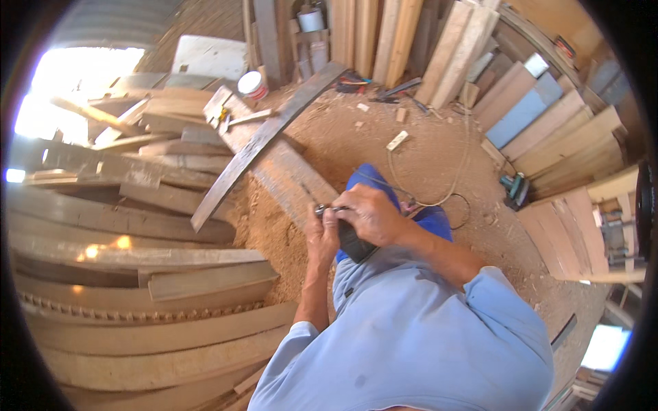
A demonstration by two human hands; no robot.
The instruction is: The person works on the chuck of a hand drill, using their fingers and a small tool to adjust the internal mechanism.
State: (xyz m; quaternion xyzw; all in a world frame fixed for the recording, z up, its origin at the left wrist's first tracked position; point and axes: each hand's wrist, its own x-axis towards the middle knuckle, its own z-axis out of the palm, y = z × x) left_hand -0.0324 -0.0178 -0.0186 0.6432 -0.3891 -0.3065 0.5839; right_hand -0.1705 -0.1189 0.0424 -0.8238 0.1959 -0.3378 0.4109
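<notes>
Just in front of my lap, both hands meet around a small dark metal piece (321, 209). My left hand (319, 236) is closed, its thumb and fingertips pinched at the left end of the piece. From the right, my right hand (371, 214) comes over with curled fingers gripping the same piece. Below the hands a dark, blocky object (354, 245) lies against my lap; its kind is partly hidden. A wide wooden plank (284, 195) runs away from my knees. Across it lies a long, slightly curved grey board (264, 140).
Stacked boards (157, 257) fill the left side. On the plank's far end are a yellow tool (223, 116) and a wood strip; a white tub (253, 85) stands beside it. A cord (460, 164) crosses the sawdust floor toward a green power tool (514, 190). Planks (510, 96) lean at right.
</notes>
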